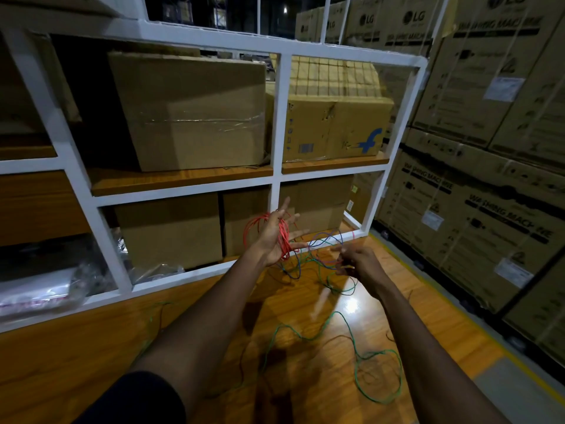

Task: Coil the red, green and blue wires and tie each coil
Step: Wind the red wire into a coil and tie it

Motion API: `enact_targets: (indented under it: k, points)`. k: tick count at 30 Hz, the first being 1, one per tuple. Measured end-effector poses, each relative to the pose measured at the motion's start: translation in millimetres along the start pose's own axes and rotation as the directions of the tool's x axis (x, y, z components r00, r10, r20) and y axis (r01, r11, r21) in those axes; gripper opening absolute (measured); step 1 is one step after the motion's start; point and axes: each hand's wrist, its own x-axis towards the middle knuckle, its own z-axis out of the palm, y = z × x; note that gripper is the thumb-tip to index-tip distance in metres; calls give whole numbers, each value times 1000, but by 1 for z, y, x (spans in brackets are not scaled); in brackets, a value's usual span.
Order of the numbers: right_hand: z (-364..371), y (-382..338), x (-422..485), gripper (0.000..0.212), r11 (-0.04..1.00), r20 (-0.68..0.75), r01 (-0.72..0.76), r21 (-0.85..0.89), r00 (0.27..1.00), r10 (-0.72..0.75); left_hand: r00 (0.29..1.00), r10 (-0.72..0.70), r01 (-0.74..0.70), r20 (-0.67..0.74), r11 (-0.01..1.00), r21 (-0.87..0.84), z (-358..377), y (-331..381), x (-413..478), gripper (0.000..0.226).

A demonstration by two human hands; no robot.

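Several loops of red wire are wound round my left hand, which is raised palm-up with its fingers spread. A little to the right and lower, my right hand pinches a strand of wire; motion blur hides which colour. Between the two hands blue wire tangles with green wire above the wooden table. More green wire trails in loose loops over the table near my right forearm.
A white metal rack with cardboard boxes stands right behind the table. Stacked washing-machine cartons line the right side. Plastic-wrapped items lie at the lower left of the rack.
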Motion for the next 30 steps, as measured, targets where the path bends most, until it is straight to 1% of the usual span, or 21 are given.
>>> enact_targets:
  k: [1, 2, 4, 6, 8, 9, 12, 13, 14, 16, 19, 21, 23, 25, 26, 28, 30]
  points:
    - [0, -1, 0, 16, 999, -12, 41, 18, 999, -41, 1000, 3, -3, -2, 1000, 5, 0, 0, 0, 41]
    - [0, -1, 0, 22, 996, -23, 81, 37, 997, -80, 1000, 8, -8, -4, 1000, 3, 0, 0, 0, 41]
    - [0, -2, -2, 41, 990, -29, 123, 66, 992, -121, 1000, 13, -13, -8, 1000, -10, 0, 2, -1, 40]
    - [1, -3, -3, 57, 989, -7, 128, 80, 992, -127, 1000, 15, -16, -17, 1000, -16, -1, 2, -1, 40]
    - [1, -4, -4, 60, 989, 12, 109, 102, 994, -111, 1000, 18, -19, -20, 1000, -15, -2, 3, -2, 41]
    - [1, -5, -4, 56, 989, 15, 101, 111, 995, -104, 1000, 20, -21, -19, 1000, -16, -1, 3, -3, 42]
    - [2, -7, -6, 28, 992, 39, 84, 92, 995, -88, 999, 21, -22, -28, 1000, -15, 4, 5, -8, 48]
    - [2, -7, -7, 22, 995, 41, 78, 69, 996, -81, 999, 25, -26, -39, 1000, -8, 6, 6, -9, 50]
    - [2, -8, -8, 20, 996, 42, 76, 37, 996, -77, 998, 33, -33, -46, 999, -7, 6, 6, -9, 49]
    - [1, -8, -8, 24, 997, 48, 69, -32, 997, -67, 997, 51, -51, -56, 999, -8, 6, 6, -8, 46]
    - [2, -8, -9, 26, 996, 61, 61, -72, 997, -56, 995, 72, -73, -71, 997, -10, 3, 5, -6, 41]
    - [3, -10, -10, 23, 997, 63, 46, -59, 997, -42, 994, 73, -73, -83, 997, 0, 3, 4, -5, 42]
    - [4, -11, -11, 21, 1000, 80, 26, -2, 996, -26, 993, 80, -79, -85, 997, 9, 4, 3, -6, 42]
    - [4, -12, -11, 17, 998, 106, 24, 52, 994, -30, 992, 86, -85, -90, 996, 7, 4, 2, -7, 43]
    - [4, -12, -12, 15, 998, 112, 33, 48, 993, -39, 992, 83, -83, -97, 997, 1, 4, 2, -7, 44]
    - [3, -10, -12, 8, 998, 108, 65, -19, 992, -62, 991, 85, -86, -101, 996, -10, 4, 2, -9, 44]
    - [4, -10, -11, 6, 988, 94, 99, -119, 992, -88, 990, 90, -92, -108, 995, -23, 3, 1, -8, 43]
